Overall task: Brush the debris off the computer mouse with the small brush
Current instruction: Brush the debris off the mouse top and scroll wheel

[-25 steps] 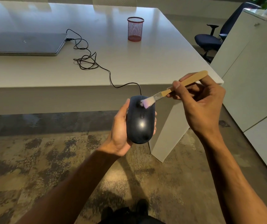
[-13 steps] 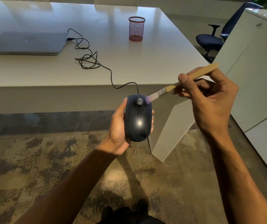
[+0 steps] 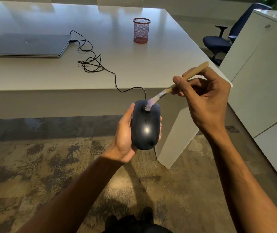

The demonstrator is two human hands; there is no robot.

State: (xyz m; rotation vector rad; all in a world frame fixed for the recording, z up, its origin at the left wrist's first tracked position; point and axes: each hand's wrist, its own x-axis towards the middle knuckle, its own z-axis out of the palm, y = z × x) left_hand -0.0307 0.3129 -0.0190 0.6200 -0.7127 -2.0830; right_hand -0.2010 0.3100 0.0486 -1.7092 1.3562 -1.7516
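A dark wired computer mouse is held in the air in front of the table edge, cupped from the left and below by my left hand. My right hand pinches the wooden handle of a small brush. Its pale bristles rest on the front of the mouse, right by the scroll wheel, where a small grey clump of debris sits. The mouse cable runs up over the table edge in loops to the laptop.
A closed grey laptop lies at the far left of the white table. A red mesh pen cup stands further back. A white cabinet is at the right, with a dark office chair behind it. Patterned carpet lies below.
The brush swept off the mouse to the right and has come back onto the scroll wheel area. The mouse stayed in my left hand, shifting only slightly.
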